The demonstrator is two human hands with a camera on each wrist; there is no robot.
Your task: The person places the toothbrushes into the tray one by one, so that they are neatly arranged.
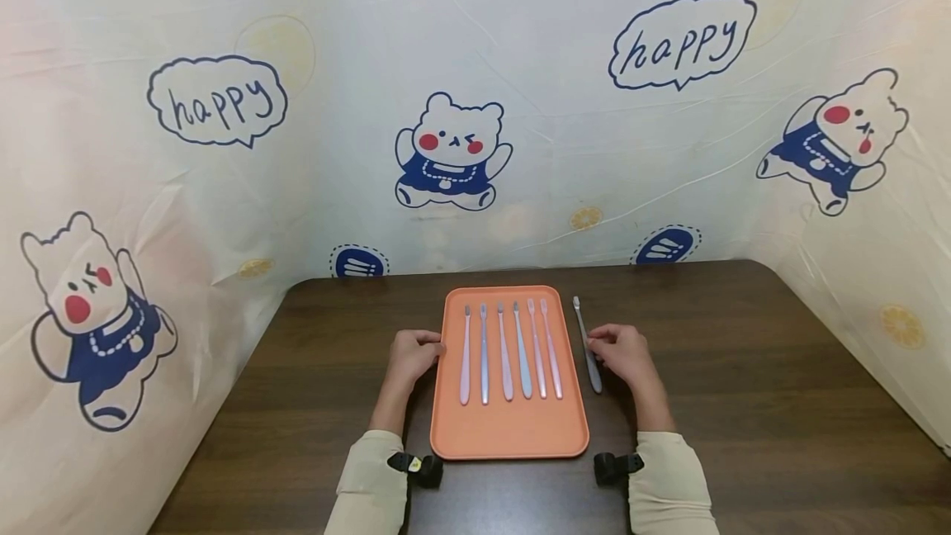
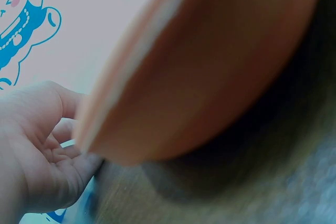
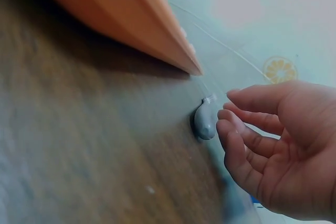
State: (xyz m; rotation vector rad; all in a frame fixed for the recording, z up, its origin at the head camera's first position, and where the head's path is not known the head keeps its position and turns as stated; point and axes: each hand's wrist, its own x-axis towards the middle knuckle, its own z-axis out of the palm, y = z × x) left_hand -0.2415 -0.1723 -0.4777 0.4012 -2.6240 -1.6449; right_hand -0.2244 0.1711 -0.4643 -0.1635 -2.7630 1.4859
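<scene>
An orange tray (image 1: 509, 433) lies on the table with several toothbrushes (image 1: 507, 357) side by side on it, pink, lilac and blue, heads toward the far end. My left hand (image 1: 413, 356) holds the tray's left rim. In the left wrist view, that hand's (image 2: 44, 145) fingers meet the tray edge. To the right of the tray, a grey toothbrush (image 1: 592, 371) lies on the table, head away from me. My right hand (image 1: 622, 352) is at its handle. The right wrist view shows loosely bent fingers (image 3: 236, 148) beside the toothbrush handle's end (image 3: 205, 121).
The dark wooden table (image 1: 750, 370) has rounded far corners. A pale curtain (image 1: 550, 147) printed with bears and the word "happy" hangs behind it and along both sides. Black wrist cameras (image 1: 615, 469) sit on both sleeves, close to the tray's near corners.
</scene>
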